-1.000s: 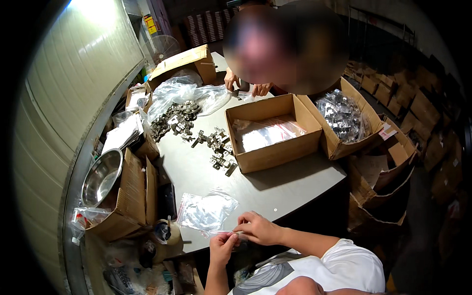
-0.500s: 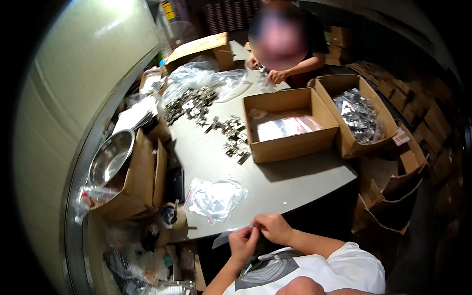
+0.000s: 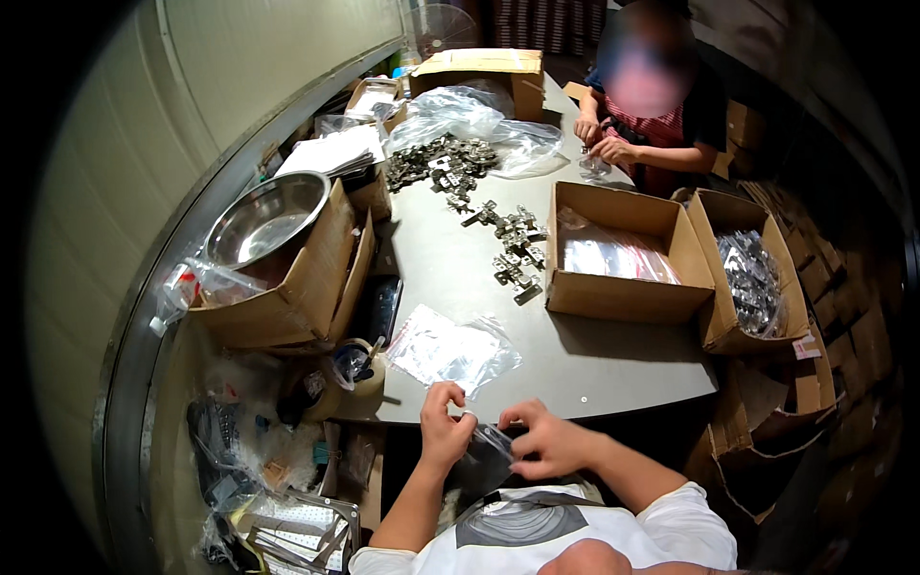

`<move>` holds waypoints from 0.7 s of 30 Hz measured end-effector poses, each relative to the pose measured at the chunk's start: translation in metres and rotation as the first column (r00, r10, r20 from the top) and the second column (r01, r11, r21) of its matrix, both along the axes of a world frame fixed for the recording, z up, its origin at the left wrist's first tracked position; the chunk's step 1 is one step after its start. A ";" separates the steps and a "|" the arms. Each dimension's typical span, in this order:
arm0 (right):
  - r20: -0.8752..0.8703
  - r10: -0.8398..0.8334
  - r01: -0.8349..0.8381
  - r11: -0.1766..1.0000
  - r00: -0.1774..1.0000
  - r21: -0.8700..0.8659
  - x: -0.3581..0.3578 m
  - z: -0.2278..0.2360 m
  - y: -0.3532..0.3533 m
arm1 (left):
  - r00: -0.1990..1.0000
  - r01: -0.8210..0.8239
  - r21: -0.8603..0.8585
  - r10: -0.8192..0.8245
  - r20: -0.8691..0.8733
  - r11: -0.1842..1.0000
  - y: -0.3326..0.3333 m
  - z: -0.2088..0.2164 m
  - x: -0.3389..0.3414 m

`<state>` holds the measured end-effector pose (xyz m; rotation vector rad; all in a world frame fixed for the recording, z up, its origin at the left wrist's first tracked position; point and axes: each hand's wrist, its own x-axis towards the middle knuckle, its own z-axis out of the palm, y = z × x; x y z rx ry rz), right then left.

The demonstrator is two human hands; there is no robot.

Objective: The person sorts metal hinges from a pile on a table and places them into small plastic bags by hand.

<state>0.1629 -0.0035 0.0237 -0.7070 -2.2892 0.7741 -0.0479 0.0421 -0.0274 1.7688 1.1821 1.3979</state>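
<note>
Just beyond the table's near edge, a clear plastic bag [image 3: 487, 458] hangs between my hands. My left hand [image 3: 447, 427] pinches the bag by its upper left side. My right hand [image 3: 556, 441] has its fingers bent around the right side of the same bag, thumb below and fingertips at the top edge. Whether anything is inside the bag I cannot make out. On the table in front of my left hand lies a loose stack of clear zip bags [image 3: 450, 349]. Farther off are small metal hinge-like parts [image 3: 517, 247], scattered beside a larger heap [image 3: 446, 165].
An open cardboard box [image 3: 628, 302] of flat bags stands on the right; another box [image 3: 728, 324] beside it holds bagged metal parts. At left, a steel bowl [image 3: 268, 220] rests on a carton [image 3: 307, 302]. A co-worker [image 3: 690, 144] handles a small bag across the table.
My hands have moved apart, and the bag now hangs between them instead of sticking out to the left. The whole view has shifted, with the table lying farther right.
</note>
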 end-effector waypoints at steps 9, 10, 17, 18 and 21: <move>0.294 -0.831 0.548 0.538 0.472 0.640 0.017 -0.059 0.207 | 0.748 0.629 -0.525 -0.630 0.208 0.573 -0.022 0.002 -0.016; 0.391 -0.794 0.607 0.608 0.465 0.512 0.017 -0.062 0.220 | 0.751 0.624 -0.526 -0.630 0.199 0.578 -0.024 -0.001 -0.016; -0.084 -0.750 0.755 0.652 0.655 0.071 0.023 -0.007 0.156 | 0.903 0.430 -0.507 -0.347 0.256 0.747 -0.018 -0.026 -0.034; -0.178 -0.704 0.694 0.709 0.687 -0.126 0.026 0.002 0.143 | 0.909 0.415 -0.513 -0.316 0.272 0.752 -0.015 -0.024 -0.037; 0.044 -0.495 0.450 0.745 0.868 -0.493 0.063 0.002 0.122 | 0.902 0.419 -0.546 -0.265 0.341 0.725 0.003 -0.021 -0.033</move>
